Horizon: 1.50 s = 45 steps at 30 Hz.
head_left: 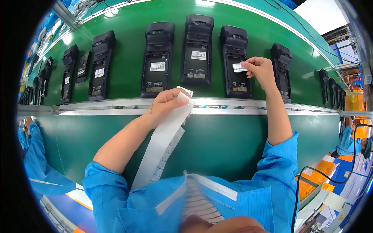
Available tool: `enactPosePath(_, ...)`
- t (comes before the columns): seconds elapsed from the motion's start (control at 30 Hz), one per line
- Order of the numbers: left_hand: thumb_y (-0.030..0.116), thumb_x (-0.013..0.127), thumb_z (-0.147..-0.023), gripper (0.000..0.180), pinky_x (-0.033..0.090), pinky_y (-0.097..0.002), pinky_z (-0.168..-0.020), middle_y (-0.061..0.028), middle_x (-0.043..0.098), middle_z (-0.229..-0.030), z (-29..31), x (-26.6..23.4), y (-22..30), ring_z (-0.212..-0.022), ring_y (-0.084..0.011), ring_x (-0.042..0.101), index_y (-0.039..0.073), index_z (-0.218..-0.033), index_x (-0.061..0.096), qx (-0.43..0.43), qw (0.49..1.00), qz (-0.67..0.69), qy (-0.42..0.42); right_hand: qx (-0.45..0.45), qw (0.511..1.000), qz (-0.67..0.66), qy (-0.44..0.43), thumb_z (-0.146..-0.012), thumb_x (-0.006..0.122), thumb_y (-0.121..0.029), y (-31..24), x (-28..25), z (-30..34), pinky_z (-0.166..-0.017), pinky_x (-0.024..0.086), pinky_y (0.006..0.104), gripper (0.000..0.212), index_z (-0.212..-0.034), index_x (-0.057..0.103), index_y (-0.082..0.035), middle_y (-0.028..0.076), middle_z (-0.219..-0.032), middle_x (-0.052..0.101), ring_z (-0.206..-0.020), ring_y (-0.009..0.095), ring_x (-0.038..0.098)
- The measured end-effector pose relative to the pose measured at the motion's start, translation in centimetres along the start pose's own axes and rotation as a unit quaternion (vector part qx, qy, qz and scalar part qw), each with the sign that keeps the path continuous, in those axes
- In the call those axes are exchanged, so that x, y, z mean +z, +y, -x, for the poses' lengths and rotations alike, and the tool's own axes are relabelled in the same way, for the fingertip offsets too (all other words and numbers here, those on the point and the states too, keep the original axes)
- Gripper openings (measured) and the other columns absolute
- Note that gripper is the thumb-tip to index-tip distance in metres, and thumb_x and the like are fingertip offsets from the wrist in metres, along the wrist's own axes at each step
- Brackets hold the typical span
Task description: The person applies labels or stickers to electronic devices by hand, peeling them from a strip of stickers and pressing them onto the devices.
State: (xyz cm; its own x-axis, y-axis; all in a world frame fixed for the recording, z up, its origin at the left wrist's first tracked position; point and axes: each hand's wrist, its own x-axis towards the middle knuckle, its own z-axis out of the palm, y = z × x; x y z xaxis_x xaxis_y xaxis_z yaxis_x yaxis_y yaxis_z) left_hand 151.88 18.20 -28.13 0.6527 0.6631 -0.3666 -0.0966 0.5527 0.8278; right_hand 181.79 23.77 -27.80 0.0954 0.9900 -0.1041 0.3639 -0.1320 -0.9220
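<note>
My left hand (pixel 169 105) is closed on a long white strip of labels (pixel 158 140), which hangs down toward my chest. The strip's folded top end sticks out above my fingers. With thumb and forefinger pinched, my right hand (pixel 259 70) holds a small white label (pixel 238 68) by its right edge. That label lies over the open back recess of a dark handheld terminal (pixel 236 83); whether it is fully stuck down I cannot tell. Left of it, two more terminals (pixel 197 64) (pixel 157 73) bear white labels. The terminal (pixel 283 79) to the right shows no label in its recess.
Several dark terminals line the green conveyor belt (pixel 130 50) at both sides. A black battery (pixel 82 66) lies between two of them at left. A metal rail (pixel 132 104) divides the belt from the green worktop (pixel 225 139). A black cable (pixel 330 179) loops at right. Co-workers' blue sleeves (pixel 39 151) show at the edges.
</note>
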Motion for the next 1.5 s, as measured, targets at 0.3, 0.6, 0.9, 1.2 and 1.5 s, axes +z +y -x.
enactPosePath(0.3,0.023,0.051,-0.079,0.021,0.045,-0.0242,-0.048,-0.0084,0.054,-0.066,-0.6,0.8,-0.2,-0.054,-0.0131,0.054,0.004,-0.087,0.050,0.012,1.000,-0.009,0.010,-0.002,1.000,0.013,0.006,-0.067,0.066,-0.014,0.3,0.2,-0.2,-0.043,0.043,0.0181,0.018,-0.070,0.060,0.004,0.005,-0.058,0.056,-0.047,0.007,0.050)
enactPosePath(0.6,0.024,0.051,-0.079,0.022,0.044,-0.0233,-0.047,-0.0088,0.055,-0.066,-0.9,1.8,-0.2,-0.053,-0.0133,0.054,0.004,-0.088,0.050,0.007,1.000,-0.005,0.017,-0.007,1.000,0.012,0.001,-0.067,0.066,-0.014,0.4,0.1,-0.2,-0.043,0.043,0.0182,0.019,-0.070,0.060,0.004,0.005,-0.058,0.056,-0.047,0.007,0.050)
enactPosePath(0.9,0.023,0.051,-0.080,0.023,0.045,-0.0236,-0.050,-0.0091,0.056,-0.069,-1.7,2.3,-0.5,-0.055,-0.0132,0.055,0.003,-0.092,0.048,0.008,1.000,0.007,-0.006,-0.008,0.993,0.116,-0.006,-0.065,0.066,-0.016,-0.5,0.2,-0.4,-0.045,0.045,0.0209,0.020,-0.068,0.059,0.003,0.007,-0.058,0.056,-0.048,0.010,0.053)
enactPosePath(1.2,0.022,0.054,-0.079,0.022,0.043,-0.0209,-0.048,-0.0063,0.058,-0.068,-2.1,3.3,-1.1,-0.055,-0.0092,0.054,0.001,-0.084,0.057,0.026,0.991,-0.080,0.108,-0.120,0.948,0.295,-0.011,-0.066,0.067,-0.027,-2.1,1.4,1.3,-0.048,0.040,0.0274,0.029,-0.062,0.050,-0.004,0.005,-0.053,0.051,-0.048,0.016,0.050)
enactPosePath(1.5,0.024,0.055,-0.078,0.025,0.040,-0.0193,-0.050,-0.0020,0.057,-0.069,-2.6,4.0,-1.3,-0.059,-0.0055,0.050,0.000,-0.077,0.061,0.083,0.976,-0.154,0.132,0.029,0.931,-0.342,-0.128,-0.074,0.060,-0.005,-2.1,7.3,9.6,-0.049,0.043,0.0197,0.012,-0.081,0.053,0.002,0.006,-0.066,0.055,-0.057,0.008,0.052)
